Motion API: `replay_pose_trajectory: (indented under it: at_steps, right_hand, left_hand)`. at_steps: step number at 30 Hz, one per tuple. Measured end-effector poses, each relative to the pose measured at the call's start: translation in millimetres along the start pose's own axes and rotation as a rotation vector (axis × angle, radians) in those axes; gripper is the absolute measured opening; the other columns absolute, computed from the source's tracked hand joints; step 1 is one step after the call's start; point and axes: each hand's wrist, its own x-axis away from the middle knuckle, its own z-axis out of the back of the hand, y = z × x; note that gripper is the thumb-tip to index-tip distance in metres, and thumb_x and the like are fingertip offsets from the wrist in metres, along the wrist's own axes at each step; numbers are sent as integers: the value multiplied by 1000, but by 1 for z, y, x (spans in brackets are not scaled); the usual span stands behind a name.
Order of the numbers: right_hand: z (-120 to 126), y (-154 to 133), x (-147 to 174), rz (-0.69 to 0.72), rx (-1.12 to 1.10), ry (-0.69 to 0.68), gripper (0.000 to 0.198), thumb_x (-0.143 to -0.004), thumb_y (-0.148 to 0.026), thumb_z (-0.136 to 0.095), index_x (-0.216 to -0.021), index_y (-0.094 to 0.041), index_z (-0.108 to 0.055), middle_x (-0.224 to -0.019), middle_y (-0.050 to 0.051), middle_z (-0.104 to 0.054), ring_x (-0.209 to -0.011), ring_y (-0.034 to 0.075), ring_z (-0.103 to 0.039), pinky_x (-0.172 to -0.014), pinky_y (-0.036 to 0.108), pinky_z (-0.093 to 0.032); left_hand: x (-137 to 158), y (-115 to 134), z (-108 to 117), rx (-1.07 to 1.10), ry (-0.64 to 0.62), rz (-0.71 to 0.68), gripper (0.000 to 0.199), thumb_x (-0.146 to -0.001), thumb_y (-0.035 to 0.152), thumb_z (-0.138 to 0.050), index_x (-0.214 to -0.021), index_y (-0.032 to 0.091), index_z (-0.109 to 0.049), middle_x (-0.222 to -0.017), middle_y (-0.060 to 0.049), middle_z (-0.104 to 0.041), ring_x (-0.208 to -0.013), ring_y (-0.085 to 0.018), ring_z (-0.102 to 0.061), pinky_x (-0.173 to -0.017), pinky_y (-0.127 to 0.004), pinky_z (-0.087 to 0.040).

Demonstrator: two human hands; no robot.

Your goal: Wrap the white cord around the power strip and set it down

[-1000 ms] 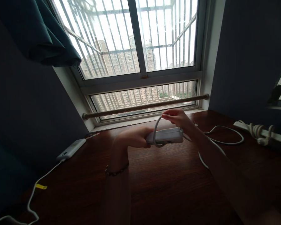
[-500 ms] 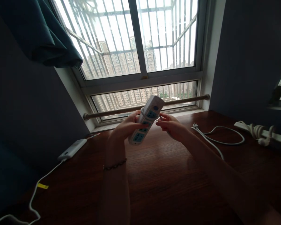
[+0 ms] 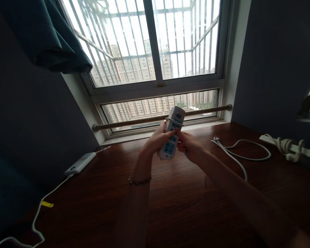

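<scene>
A white power strip (image 3: pixel 168 148) with blue socket panels is held up, tilted, above the table. My left hand (image 3: pixel 160 137) is closed round its left side, thumb across the sockets. A white cord (image 3: pixel 174 121) loops once around the strip's upper part. My right hand (image 3: pixel 189 144) is closed at the strip's right edge, fingers touching it, and a bit of the cord shows below the palm. On the table to the right lies the cord's plug (image 3: pixel 216 138) beside a loose curve of white cable (image 3: pixel 258 159).
A second white strip with cable wound on it (image 3: pixel 284 146) lies at the far right. At the left is a white device (image 3: pixel 80 163) with its cable trailing forward. Behind the brown table (image 3: pixel 170 199) are a rail (image 3: pixel 134 122) and a barred window.
The power strip and my left hand have moved right, and the strip stands more upright. My right hand has come in against the strip's edge.
</scene>
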Motion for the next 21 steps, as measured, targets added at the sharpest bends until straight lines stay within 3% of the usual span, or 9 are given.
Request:
replay_pose_trajectory:
  at_steps: [7, 13, 21]
  right_hand:
    - [-2, 2, 3, -47, 27, -94, 51, -55, -49, -79, -74, -16, -44, -51, -10, -33, -37, 0, -20, -39, 18, -5]
    - [-1, 6, 2, -47, 88, -114, 50, -60, -53, -74, -71, -17, -41, -48, -12, -27, -37, 0, -19, -39, 18, -6]
    - [-4, 2, 6, -27, 144, -128, 52, -60, -57, -73, -71, -16, -42, -48, -11, -28, -37, 0, -20, -39, 18, -7]
  left_hand:
    - [13, 8, 17, -110, -212, -25, 58, -67, 23, -73, -114, 18, -40, -89, -3, -59, -78, -18, -59, -66, -27, -45]
    - [15, 9, 16, -354, -98, -52, 50, -67, 21, -69, -109, 15, -42, -91, -4, -56, -80, -18, -56, -66, -28, -45]
    - [18, 15, 13, -437, -104, -97, 46, -68, 17, -65, -108, 15, -43, -92, -3, -55, -79, -17, -55, -65, -27, -45]
